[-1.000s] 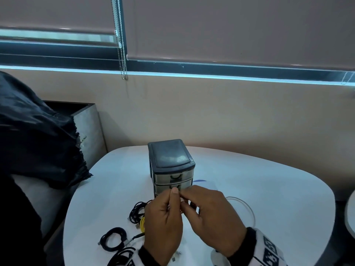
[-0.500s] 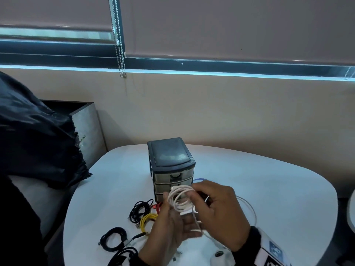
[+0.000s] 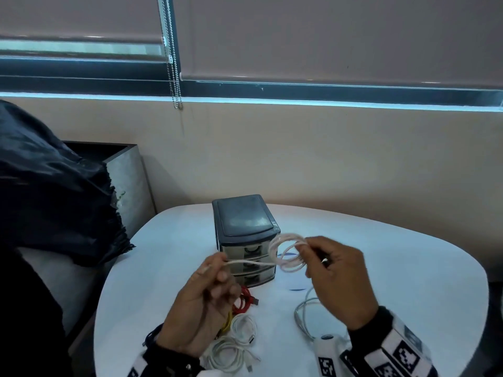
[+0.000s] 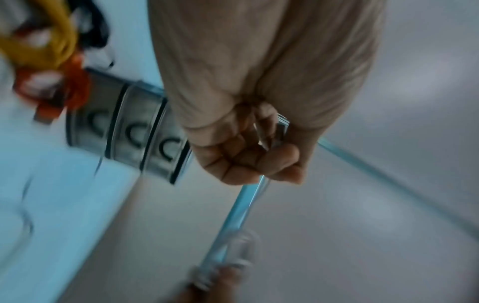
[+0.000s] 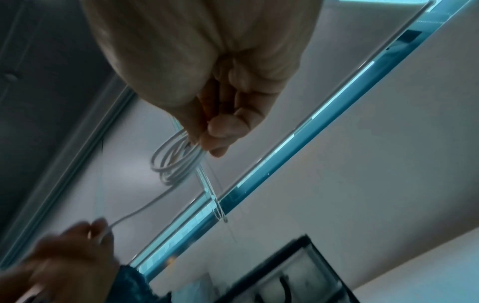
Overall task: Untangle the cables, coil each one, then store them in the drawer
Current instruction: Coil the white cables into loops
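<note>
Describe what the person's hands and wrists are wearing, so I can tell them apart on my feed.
Both hands are bare: no gloves or rings show. The left hand and right hand each emerge from a dark cuff, behind which a white wrist band carries black square-patterned markers. A white marked block sits by the right wrist.

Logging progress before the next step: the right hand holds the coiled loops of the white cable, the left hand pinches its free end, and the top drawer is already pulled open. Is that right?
Not quite. The drawer unit has all three drawers closed, as the head view shows. The rest stands: the right hand holds the loops of the white cable, and the left hand pinches its free end.
</note>
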A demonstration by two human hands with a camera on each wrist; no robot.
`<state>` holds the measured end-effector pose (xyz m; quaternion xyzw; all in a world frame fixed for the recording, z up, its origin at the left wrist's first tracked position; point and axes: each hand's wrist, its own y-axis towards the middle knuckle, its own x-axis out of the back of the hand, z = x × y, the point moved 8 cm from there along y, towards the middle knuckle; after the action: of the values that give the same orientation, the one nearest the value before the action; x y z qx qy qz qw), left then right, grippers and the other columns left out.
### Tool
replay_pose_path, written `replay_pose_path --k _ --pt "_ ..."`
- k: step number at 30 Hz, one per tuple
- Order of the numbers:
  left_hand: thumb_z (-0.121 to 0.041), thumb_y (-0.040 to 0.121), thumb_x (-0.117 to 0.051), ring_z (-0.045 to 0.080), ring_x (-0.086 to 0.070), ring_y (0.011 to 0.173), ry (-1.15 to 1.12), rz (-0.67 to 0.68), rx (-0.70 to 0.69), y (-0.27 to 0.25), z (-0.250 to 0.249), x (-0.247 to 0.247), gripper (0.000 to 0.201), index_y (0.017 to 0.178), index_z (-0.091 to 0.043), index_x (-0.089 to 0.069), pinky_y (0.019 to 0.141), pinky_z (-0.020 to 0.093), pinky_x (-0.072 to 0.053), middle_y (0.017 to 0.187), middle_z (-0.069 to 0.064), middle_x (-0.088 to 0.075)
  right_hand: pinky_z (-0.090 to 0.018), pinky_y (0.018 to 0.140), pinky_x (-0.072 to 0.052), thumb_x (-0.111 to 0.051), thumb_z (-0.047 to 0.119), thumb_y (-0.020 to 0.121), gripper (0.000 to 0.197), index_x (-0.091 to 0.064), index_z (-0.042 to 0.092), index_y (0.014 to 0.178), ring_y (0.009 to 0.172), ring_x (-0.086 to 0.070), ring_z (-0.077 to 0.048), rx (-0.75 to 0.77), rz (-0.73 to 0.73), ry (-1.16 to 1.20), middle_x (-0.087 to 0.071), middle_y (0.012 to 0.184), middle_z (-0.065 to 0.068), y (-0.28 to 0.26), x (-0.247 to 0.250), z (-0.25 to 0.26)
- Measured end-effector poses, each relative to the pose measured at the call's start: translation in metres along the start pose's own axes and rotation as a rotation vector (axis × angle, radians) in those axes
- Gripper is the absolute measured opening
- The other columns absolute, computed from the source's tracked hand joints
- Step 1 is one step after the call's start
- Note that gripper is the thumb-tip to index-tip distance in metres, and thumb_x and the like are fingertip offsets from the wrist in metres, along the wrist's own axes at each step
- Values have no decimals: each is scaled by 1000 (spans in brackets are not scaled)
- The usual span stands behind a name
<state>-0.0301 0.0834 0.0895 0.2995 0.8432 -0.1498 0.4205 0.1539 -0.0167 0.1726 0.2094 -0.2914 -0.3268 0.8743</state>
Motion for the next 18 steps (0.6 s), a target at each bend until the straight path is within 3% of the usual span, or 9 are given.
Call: replay_pose_path --k 2,4,7,9,10,11,13,15,18 --pt "-16 39 -103 10 -54 53 -133 18 -28 0 -8 -6 57 89 -5 -78 59 29 -57 71 4 -58 -20 53 -45 -70 18 89 16 -71 25 75 54 -60 -12 6 91 -10 -63 62 16 -10 -15 0" --pt "-19 41 -102 12 -58 56 -74 -2 -42 2 -11 -11 63 96 -3 -78 57 28 -57 71 5 -60 -26 53 -47 -68 26 88 14 -70 26 75 53 -59 -13 -2 151 17 -62 62 12 -17 -24 2" --pt "-37 73 -82 13 -40 52 417 -108 -142 6 -19 -10 39 99 -8 -76 49 24 -40 61 2 -44 -25 51 -46 -69 22 88 12 -70 21 76 50 -56 -10 -29 248 126 -62 60 7 -24 -33 8" --pt "-35 84 -67 18 -46 55 805 -148 -229 6 -25 -12 20 93 -21 -79 53 29 -42 62 2 -55 -21 51 -44 -70 16 89 14 -72 19 76 49 -55 -8 -53 309 192 -61 60 6 -28 -37 15" --pt "-26 90 -65 20 -53 57 910 -99 -241 6 -23 -18 14 90 -25 -79 54 31 -47 68 2 -65 -21 51 -43 -70 16 89 14 -72 20 77 49 -55 -8 -57 328 207 -61 60 8 -29 -39 19" --pt "-13 94 -64 21 -56 56 979 -22 -238 4 -18 -24 23 89 -28 -80 52 31 -48 73 6 -70 -21 51 -43 -70 17 89 14 -73 23 78 50 -55 -8 -56 333 210 -62 60 10 -29 -39 23" --pt "7 95 -55 19 -47 42 1050 82 -196 -2 -8 -32 42 91 -26 -80 45 28 -42 67 14 -67 -21 52 -44 -70 17 90 18 -74 29 78 50 -55 -8 -52 310 196 -63 61 11 -25 -38 24" --pt "5 97 -53 18 -45 38 1086 107 -185 -6 -7 -33 39 89 -23 -79 46 26 -41 62 19 -63 -22 51 -44 -69 17 90 20 -74 31 76 48 -54 -7 -68 296 191 -64 61 9 -22 -37 22" --pt "-12 95 -58 20 -51 49 1098 172 -178 -9 -4 -38 22 94 -24 -78 57 31 -47 66 18 -64 -22 51 -44 -70 18 89 18 -75 30 76 46 -54 -9 -102 302 194 -64 59 6 -24 -37 20"
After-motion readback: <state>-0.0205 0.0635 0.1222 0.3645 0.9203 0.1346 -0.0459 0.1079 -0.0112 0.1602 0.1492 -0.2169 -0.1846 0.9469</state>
